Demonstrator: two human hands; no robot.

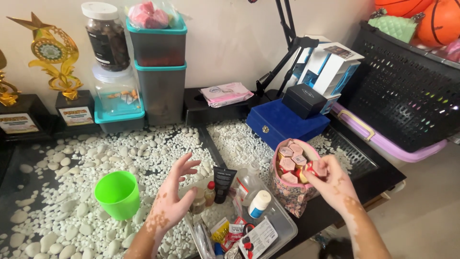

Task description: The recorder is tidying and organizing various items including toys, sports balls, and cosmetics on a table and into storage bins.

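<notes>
My right hand (334, 184) grips a small pink and red capped container (315, 169) at the rim of a floral fabric pouch (290, 196), which holds several similar pink-capped pieces. Fingers spread and holding nothing, my left hand (173, 198) hovers over the glass table beside a green plastic cup (117, 194). Just right of that hand, a clear plastic tray (280, 221) holds small bottles, a black tube (223, 182), a white and blue bottle (259, 203) and sachets.
White pebbles (86, 158) lie under the glass tabletop. At the back stand gold trophies (57, 60), stacked teal-lidded containers (158, 72), a jar and a tissue pack (225, 93). A blue velvet box (282, 122), black box, white boxes and a black crate (407, 96) fill the right.
</notes>
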